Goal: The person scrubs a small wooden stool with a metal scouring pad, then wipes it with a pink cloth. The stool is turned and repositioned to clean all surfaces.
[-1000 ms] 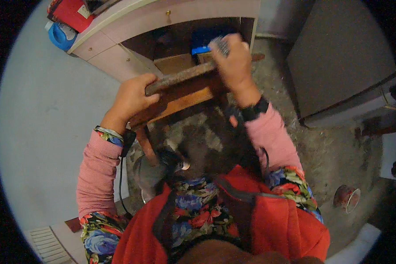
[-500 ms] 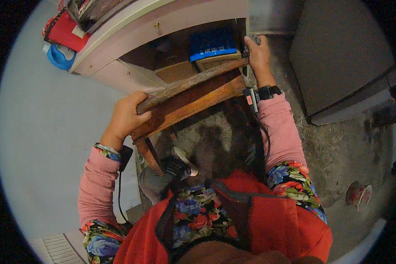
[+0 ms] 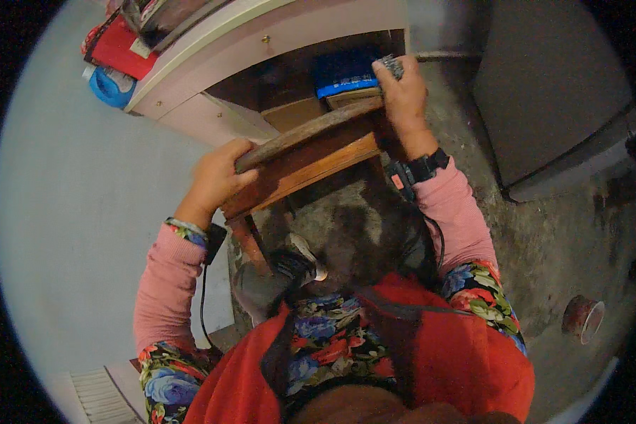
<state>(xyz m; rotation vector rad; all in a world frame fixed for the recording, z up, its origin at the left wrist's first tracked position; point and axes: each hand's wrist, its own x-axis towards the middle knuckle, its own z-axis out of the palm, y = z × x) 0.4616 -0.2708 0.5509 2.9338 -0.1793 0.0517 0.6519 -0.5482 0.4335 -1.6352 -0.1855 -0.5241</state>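
Observation:
My left hand [image 3: 219,180] is closed round the left end of a worn, greyish top edge of a small wooden stool or bench [image 3: 304,169], whose legs reach down toward my feet. My right hand [image 3: 406,99] is closed on a grey, speckled, metallic-looking scrubbing pad [image 3: 391,67] at the right end of that edge, with the thumb up on the pad. The wood is tilted, higher at the right. Behind it, a blue package [image 3: 346,71] lies on brown cartons inside an open cabinet.
A pale cabinet [image 3: 283,28] spans the top, with a red bag [image 3: 124,53] and blue jug [image 3: 109,86] at its left. A grey fridge-like appliance [image 3: 544,106] stands right, a plain wall [image 3: 78,212] left, a small stained tub [image 3: 581,318] on the concrete floor.
My right hand with the pad moved outward to the right, then back slightly leftward along the wood. My left hand shifted down, then slightly up again, still gripping the edge.

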